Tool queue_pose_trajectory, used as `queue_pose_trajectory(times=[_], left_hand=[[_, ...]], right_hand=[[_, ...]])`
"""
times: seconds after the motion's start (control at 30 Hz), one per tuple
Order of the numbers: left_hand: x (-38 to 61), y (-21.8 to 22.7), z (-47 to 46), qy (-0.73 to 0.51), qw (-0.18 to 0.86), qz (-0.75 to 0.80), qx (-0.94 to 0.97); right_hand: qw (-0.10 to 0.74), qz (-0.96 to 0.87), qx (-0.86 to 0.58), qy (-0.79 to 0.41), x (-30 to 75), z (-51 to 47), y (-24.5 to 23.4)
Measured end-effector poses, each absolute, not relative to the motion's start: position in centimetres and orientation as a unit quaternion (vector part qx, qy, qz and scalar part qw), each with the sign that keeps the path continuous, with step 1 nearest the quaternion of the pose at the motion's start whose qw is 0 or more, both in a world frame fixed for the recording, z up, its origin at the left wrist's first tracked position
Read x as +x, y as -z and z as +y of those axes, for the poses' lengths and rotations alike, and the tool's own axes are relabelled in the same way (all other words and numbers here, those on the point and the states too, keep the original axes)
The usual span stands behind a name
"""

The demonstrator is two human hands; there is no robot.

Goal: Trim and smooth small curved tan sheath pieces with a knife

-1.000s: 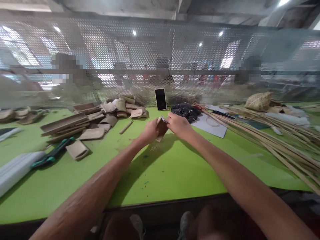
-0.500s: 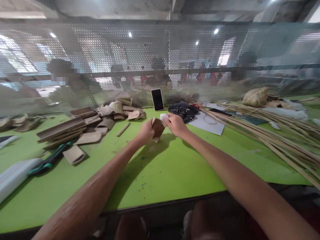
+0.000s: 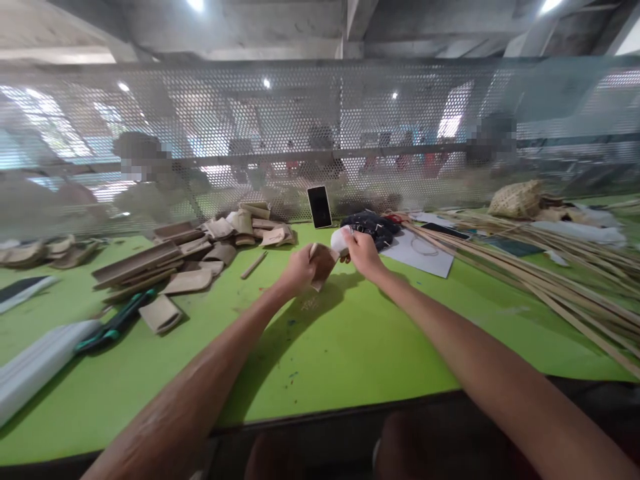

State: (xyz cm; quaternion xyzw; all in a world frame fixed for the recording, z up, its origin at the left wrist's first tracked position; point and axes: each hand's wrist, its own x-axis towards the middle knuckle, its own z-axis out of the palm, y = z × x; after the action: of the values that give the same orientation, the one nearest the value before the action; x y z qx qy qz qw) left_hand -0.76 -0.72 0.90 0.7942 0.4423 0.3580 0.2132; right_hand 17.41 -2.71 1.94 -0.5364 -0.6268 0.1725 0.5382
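Observation:
My left hand (image 3: pixel 299 270) is closed around a curved brown piece of bamboo (image 3: pixel 324 265), held tilted a little above the green table. In my right hand (image 3: pixel 363 251) I grip a white folded sheet (image 3: pixel 341 240), its bulging face turned toward me. The sheet is at the piece's upper right edge; whether they touch I cannot tell. Below my hands, pale shavings (image 3: pixel 310 305) lie on the tabletop. A short bamboo stick (image 3: pixel 254 265) rests left of my left hand. Behind my right hand is a bundle of dark cloth (image 3: pixel 373 229).
Bamboo pieces (image 3: pixel 200 257) are heaped at the left, near green-and-black pruning shears (image 3: pixel 116 323) and a white block (image 3: pixel 40 353). A phone (image 3: pixel 319 207) leans on the perforated screen (image 3: pixel 280 147). Long bamboo strips (image 3: pixel 555 287) and a woven basket (image 3: pixel 515 199) occupy the right. People sit beyond the screen.
The white sheet now shows a larger, rounded face and has shifted right with my right hand. My left hand still grips the bamboo piece. The whole view has shifted slightly.

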Motion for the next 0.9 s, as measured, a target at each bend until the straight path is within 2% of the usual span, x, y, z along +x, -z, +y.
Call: queue_pose_trajectory(times=[0.2,0.4,0.57,0.77,0.9], left_hand=[[-0.6,-1.1,-0.7,-0.354,0.211,0.456,0.789],[-0.7,-0.7,-0.4,-0.363,0.207,0.445,0.792],[-0.7,-0.7,-0.5,-0.367,0.218,0.437,0.792],[-0.5,-0.3,-0.7,-0.383,0.201,0.433,0.791],[-0.5,0.3,-0.5,-0.408,0.181,0.382,0.809]], right_hand=[[0.483,-0.648,-0.571,-0.146,17.4,-2.4,-1.7],[0.43,-0.688,-0.584,-0.026,17.0,-2.6,-1.8],[0.439,-0.692,-0.573,0.009,17.2,-2.2,-1.3],[0.481,-0.695,-0.534,-0.008,17.4,-2.0,-0.9],[0.492,-0.698,-0.519,0.017,17.3,-2.4,-1.2]])
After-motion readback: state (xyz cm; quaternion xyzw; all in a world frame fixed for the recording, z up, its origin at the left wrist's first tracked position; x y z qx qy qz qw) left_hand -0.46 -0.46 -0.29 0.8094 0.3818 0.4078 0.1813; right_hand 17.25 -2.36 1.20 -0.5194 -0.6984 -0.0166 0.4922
